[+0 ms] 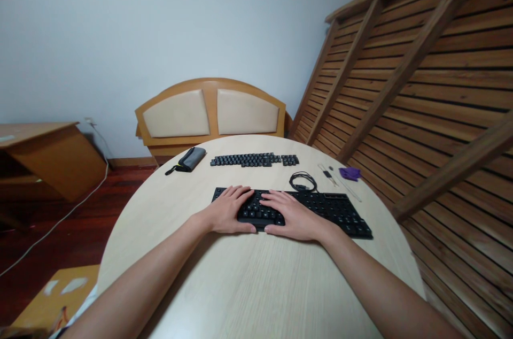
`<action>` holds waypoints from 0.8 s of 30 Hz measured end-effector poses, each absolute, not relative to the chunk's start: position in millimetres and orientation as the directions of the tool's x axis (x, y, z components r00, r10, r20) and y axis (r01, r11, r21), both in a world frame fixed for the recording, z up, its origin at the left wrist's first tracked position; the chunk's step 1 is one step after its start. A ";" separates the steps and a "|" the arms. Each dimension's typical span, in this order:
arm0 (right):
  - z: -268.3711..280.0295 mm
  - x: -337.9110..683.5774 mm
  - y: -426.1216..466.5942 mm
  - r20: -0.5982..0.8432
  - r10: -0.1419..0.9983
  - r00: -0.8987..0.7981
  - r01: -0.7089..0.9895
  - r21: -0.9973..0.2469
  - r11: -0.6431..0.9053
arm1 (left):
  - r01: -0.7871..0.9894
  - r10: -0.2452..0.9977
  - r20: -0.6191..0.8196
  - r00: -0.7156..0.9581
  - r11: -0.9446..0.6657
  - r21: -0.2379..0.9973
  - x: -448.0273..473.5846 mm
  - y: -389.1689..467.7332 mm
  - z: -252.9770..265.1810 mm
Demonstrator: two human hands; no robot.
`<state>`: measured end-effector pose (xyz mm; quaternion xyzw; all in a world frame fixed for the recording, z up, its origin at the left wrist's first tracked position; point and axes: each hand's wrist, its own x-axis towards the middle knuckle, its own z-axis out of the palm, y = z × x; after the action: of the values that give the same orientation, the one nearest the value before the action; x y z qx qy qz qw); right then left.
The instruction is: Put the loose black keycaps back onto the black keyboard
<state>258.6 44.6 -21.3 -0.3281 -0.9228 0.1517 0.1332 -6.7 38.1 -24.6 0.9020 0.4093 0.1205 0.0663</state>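
Observation:
A black keyboard [316, 202] lies on the round, pale wood table [256, 285]. My left hand [230, 209] rests on its left end, fingers spread over the keys and thumb at the front edge. Over the middle keys lies my right hand [290, 215], its fingers stretched out too and its thumb near the left one. Both hands touch the keyboard without gripping it. The keys under my palms and fingers are hidden. Behind the keyboard sits its coiled black cable [303, 181]. Farther back, loose black keycaps [248, 160] are laid out in rows.
A grey and black pouch [191, 159] lies at the table's back left. On the right are a purple cloth [350, 174] and small thin tools [328, 174]. Wooden slats [441, 114] lean beside the table. A desk [44, 152] and a cardboard box [56, 296] stand left.

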 end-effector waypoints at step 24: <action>6.4 134.8 184.5 0.094 0.878 -0.469 0.883 0.042 0.468 | 0.725 0.751 0.157 0.642 -0.660 0.194 -13.8 22.9 -23.7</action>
<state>134.8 184.5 6.4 -0.5142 -0.8561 -0.0422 0.0293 -13.8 22.9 -23.7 0.9042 0.4081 0.1122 0.0567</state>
